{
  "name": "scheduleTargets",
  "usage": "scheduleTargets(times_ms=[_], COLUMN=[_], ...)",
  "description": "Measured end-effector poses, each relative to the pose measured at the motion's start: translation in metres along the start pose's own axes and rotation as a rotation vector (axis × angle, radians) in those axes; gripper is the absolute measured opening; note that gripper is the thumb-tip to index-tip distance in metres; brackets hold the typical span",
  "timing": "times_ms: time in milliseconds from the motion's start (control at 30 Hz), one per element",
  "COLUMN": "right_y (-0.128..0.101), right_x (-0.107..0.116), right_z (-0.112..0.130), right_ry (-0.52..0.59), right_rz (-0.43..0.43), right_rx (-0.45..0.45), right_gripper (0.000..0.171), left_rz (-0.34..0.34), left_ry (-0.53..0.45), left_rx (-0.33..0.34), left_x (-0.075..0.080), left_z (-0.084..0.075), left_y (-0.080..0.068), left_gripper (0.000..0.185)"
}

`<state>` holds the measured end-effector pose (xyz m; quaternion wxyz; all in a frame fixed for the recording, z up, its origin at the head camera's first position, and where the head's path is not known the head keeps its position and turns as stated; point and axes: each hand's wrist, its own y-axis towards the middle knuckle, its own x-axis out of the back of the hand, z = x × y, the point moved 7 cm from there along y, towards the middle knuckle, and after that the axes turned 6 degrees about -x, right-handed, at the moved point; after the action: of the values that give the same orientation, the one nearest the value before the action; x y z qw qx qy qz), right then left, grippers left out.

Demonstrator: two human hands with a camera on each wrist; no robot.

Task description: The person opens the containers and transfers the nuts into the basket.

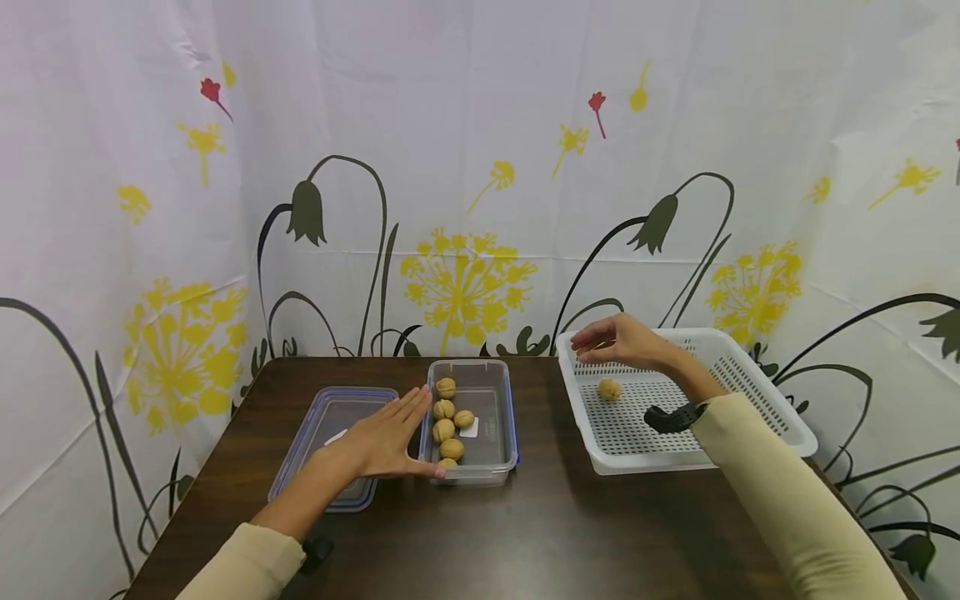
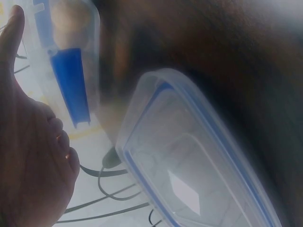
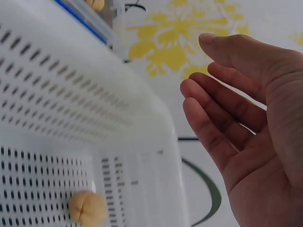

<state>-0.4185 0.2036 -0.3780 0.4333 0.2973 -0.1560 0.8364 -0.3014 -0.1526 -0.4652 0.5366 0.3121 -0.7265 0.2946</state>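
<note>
Walnut (image 1: 609, 389) — round, tan, ridged.

Tan walnuts (image 1: 445, 409) are showing through a clear container (image 1: 495, 462) trimmed in blue, beside a clear lid (image 1: 315, 433) edged in the same blue. One tan walnut (image 1: 609, 389) is lying in a white perforated basket (image 1: 757, 400). The table (image 1: 525, 533) is gleaming dark brown. Behind, a white curtain (image 1: 480, 167) is displaying yellow dandelions, red blossoms and dark olive stems.
</note>
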Motion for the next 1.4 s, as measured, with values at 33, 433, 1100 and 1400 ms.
scheduleTargets(times_ms=[33,433,1100,1400], right_y=[0.001,0.014,0.046,0.062], right_x=[-0.002,-0.034,-0.134,-0.177], right_z=[0.004,0.044,0.083,0.076], right_ry=[0.0,-0.012,-0.177,-0.215], right_rz=[0.005,0.098,0.375,0.442], right_rx=[0.01,0.112,0.179,0.19], right_gripper=[0.039,0.033,0.037,0.039], left_rz=[0.004,-0.006,0.007,0.012], left_ry=[0.001,0.022,0.02,0.031], left_rx=[0.003,-0.011,-0.012,0.011], left_x=[0.0,-0.002,-0.001,-0.001], left_z=[0.0,0.002,0.001,0.002], left_y=[0.0,0.0,0.0,0.0], left_gripper=[0.126,0.128,0.128,0.126])
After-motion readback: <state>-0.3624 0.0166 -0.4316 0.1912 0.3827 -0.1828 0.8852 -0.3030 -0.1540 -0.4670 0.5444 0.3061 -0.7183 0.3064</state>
